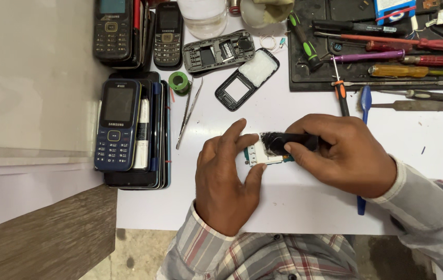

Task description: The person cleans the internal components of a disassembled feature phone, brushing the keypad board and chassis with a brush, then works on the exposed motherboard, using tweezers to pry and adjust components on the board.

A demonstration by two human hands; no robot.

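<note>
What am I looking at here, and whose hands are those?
This is one picture, taken by a camera worn on a person's head, looking down at their own hands over a white table. No robot here, just a person in a striped shirt. The left hand steadies a small phone board. The right hand presses a black brush onto it. Around them lie phone parts: an opened phone back and an empty black frame. On the left is a pile of phones, with a blue phone on top. Beside it lie tweezers and a green spool. At top right, a black tray holds screwdrivers.
</note>
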